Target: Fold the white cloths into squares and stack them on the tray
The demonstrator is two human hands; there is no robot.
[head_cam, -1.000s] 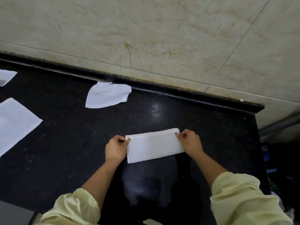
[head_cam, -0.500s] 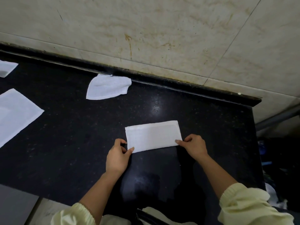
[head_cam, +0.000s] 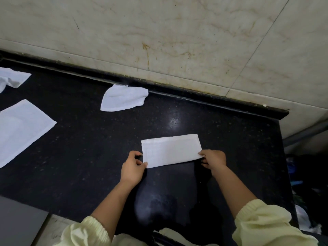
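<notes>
A: What is being held by the fingers?
B: The near left corner of a white rectangular folded cloth [head_cam: 171,150] is being pinched between thumb and forefinger of the left hand [head_cam: 132,167]; its near right corner is being pinched by the right hand [head_cam: 213,158]
A: Where is that cloth being kept?
B: It is being held flat on a black speckled stone counter [head_cam: 79,157], well apart from a crumpled white cloth [head_cam: 124,98] and a flat white cloth [head_cam: 21,128] at the left
</notes>
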